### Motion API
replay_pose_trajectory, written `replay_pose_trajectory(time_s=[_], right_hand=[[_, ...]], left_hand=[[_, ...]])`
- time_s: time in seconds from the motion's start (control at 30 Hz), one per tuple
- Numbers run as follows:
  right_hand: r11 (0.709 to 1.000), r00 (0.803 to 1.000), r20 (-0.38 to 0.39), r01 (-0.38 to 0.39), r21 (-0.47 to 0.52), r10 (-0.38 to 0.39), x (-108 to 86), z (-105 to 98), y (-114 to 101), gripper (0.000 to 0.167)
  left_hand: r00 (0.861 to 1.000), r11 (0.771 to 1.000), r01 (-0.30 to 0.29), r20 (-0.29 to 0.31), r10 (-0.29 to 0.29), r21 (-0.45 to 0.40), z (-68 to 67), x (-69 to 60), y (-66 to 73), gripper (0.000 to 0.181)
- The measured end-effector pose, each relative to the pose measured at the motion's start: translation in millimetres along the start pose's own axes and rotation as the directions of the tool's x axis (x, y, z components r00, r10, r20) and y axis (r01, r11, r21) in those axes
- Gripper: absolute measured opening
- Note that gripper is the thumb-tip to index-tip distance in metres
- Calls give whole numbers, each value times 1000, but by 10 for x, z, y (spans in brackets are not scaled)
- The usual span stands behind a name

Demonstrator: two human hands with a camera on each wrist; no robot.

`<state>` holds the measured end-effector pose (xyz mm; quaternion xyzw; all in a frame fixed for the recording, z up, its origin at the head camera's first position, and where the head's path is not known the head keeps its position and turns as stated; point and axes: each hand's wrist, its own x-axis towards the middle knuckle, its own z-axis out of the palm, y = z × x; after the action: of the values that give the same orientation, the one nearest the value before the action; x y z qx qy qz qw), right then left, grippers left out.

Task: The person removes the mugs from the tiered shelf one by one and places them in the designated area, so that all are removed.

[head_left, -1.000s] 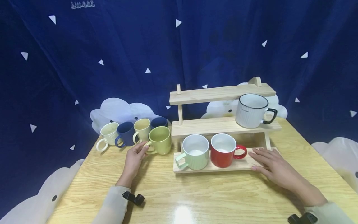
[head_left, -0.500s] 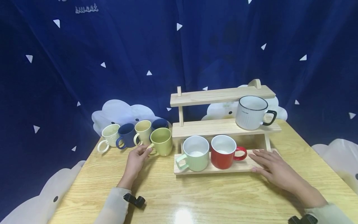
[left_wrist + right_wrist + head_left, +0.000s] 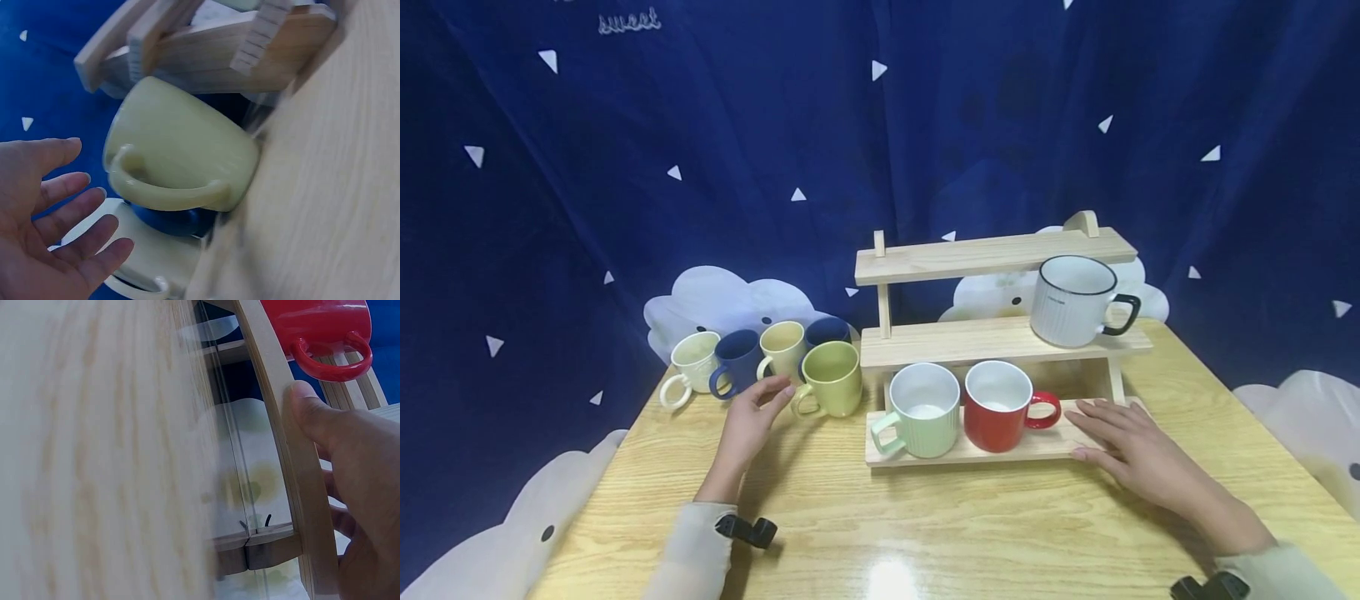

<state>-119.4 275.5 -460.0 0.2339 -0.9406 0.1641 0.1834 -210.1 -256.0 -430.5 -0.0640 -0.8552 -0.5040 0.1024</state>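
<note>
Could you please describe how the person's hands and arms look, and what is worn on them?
The left hand and right hand are both without gloves. The arms wear plain, pale long sleeves. Near the left cuff sits a small black device with a rounded end; a similar black piece sits near the right cuff. I see no cables.

Pale sleeves, black wrist cameras

Table: five mugs left of rack. Rack: two mugs on bottom shelf, one mug on middle shelf, right. Curtain behind.
</note>
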Motion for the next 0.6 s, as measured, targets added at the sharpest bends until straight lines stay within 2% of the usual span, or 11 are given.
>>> replay_pose_trajectory(time_s=[0.13, 0.3, 0.5, 0.6], right_hand=[[1000, 1000, 8, -9, 1, 9, -2, -18, -8, 53], [1000, 1000, 4, -14, 0, 14, -10, -16, -6, 54], [1000, 1000, 6, -10, -3, 10, -6, -9, -3, 53], [1000, 1000, 10, -12, -1, 12, 0, -3, -3, 53]], left_hand=[[999, 999, -32, 25, 32, 10, -56, 7, 61, 41], [994, 994, -102, 43, 100, 38, -82, 34, 185, 39], [988, 988, -141, 77, 137, 54, -79, 45, 467, 42], [980, 983, -177, 102, 170, 58, -45, 43, 622, 42]])
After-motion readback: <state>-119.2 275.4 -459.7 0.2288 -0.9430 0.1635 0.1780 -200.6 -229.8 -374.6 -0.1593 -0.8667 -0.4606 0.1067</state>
